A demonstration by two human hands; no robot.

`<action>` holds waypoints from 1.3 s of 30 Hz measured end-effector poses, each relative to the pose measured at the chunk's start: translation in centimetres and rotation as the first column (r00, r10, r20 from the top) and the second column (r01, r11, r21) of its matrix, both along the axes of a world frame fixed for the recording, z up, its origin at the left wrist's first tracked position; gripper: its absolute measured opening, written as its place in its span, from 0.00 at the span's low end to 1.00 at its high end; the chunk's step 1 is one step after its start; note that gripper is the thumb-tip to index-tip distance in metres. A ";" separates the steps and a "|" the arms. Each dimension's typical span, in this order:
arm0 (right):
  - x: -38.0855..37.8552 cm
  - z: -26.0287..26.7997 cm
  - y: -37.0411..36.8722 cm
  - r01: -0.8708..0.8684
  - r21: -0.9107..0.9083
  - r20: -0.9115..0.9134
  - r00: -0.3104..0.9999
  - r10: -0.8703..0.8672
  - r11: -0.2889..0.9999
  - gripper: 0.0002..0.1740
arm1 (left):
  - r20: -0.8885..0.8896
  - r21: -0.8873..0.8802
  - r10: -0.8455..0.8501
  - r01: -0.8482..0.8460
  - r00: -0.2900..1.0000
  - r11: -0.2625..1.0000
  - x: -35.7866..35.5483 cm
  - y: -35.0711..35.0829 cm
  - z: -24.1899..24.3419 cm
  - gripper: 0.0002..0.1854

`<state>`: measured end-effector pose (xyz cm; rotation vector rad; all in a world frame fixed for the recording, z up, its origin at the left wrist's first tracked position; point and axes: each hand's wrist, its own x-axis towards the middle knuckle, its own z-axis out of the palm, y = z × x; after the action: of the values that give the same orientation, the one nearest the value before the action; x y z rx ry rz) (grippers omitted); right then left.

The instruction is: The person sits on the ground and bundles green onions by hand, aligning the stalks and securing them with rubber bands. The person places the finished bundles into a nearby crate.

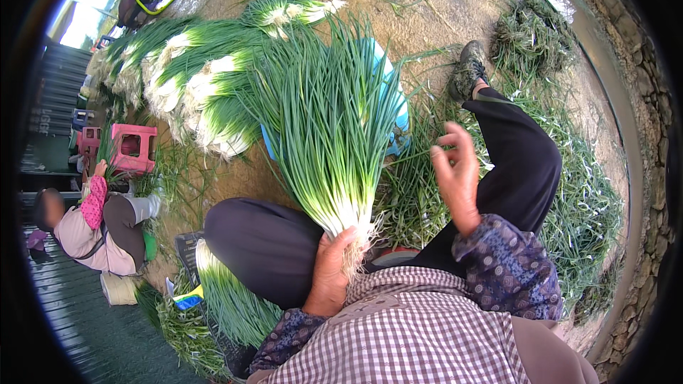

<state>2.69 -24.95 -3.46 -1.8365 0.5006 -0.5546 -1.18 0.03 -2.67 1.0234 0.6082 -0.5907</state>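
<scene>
My left hand grips a large bunch of spring onions around its white stems, just above the roots. The roots hang out past my fingers toward my lap. Its long green leaves fan away from me, over a blue plastic stool that they partly hide. To the right of the bunch, my right hand is raised and holds nothing, its fingers bent and apart. Loose leaves and trimmings lie on the ground below it.
Piled spring onion bunches lie ahead left. More bunches fill a black crate by my left knee. A seated person works at left near a pink plastic stool. Trimmings heap up at right, beside a stone wall.
</scene>
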 end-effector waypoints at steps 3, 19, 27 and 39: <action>0.6 3.5 5.0 -0.485 -0.066 0.164 0.857 0.489 0.872 0.08 | -0.013 0.033 -0.033 0.033 0.999 0.999 0.4 -0.6 1.0 0.20; 3.3 0.5 7.0 -0.429 0.143 -0.033 0.899 0.437 0.892 0.10 | -0.023 -0.065 -0.080 0.078 0.997 0.995 0.6 -0.2 0.8 0.28; 3.6 2.0 6.6 -0.511 -0.207 -0.164 0.859 0.486 0.834 0.09 | -0.042 -0.109 -0.069 0.064 0.997 0.992 0.7 0.0 0.1 0.27; -1.2 5.6 4.6 -0.631 0.669 0.156 0.635 0.757 0.392 0.05 | 0.070 0.053 0.013 -0.017 0.997 0.998 0.1 -0.6 0.4 0.18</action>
<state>1.48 -20.35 2.15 -1.1854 -0.0363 0.3812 -1.04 -0.60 -2.26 1.0847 0.5720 -0.5258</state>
